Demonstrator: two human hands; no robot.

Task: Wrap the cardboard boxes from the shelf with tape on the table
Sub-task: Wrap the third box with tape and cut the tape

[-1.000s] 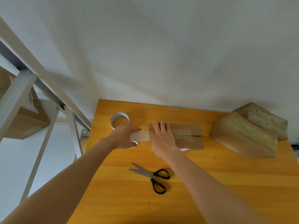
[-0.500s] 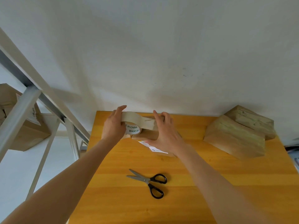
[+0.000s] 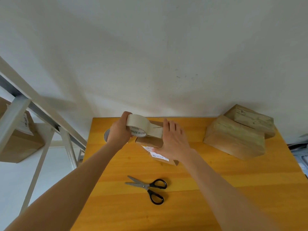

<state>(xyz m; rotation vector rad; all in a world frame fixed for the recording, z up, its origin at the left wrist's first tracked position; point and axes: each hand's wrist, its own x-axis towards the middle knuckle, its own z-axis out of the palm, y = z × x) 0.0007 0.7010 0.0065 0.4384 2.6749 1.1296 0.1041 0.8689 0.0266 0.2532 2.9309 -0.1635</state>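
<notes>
- Two hands in shot, both working in the upper middle of the frame at the far edge of the table (image 3: 216, 189).
- The left hand (image 3: 119, 132) has its fingers curled round a tape roll (image 3: 139, 125), gripping it up off the table. "MADE IN" print is readable on the core.
- One strip of tape (image 3: 155, 130) runs from that roll to the top of the cardboard box (image 3: 149, 141).
- That box is the one being wrapped. It's tipped up on the table, just right of the roll, with a white label (image 3: 155, 151) facing the camera.
- The right hand (image 3: 173, 140) is basically flat. Its fingers are straight and together, pressing against the box and the tape end, and the thumb lies across the label. It isn't curled round anything.
- So that's three boxes on the table. The other two sit at the right edge of the frame, touching each other: a bigger taped box (image 3: 233, 140) and a smaller taped box (image 3: 250, 120) behind it. Both look covered in tape.
- Two rolls in total. The second roll (image 3: 105, 135) lies on the table, mostly hidden behind the left wrist.
- One pair of scissors (image 3: 148, 187) with black handles, blades slightly apart, lies lower centre, well apart from the box.
- The shelf (image 3: 15, 112) on the left edge holds one shelf box (image 3: 20, 144) that I can count. There's a brown sliver above it, and I can't tell what it is.
</notes>
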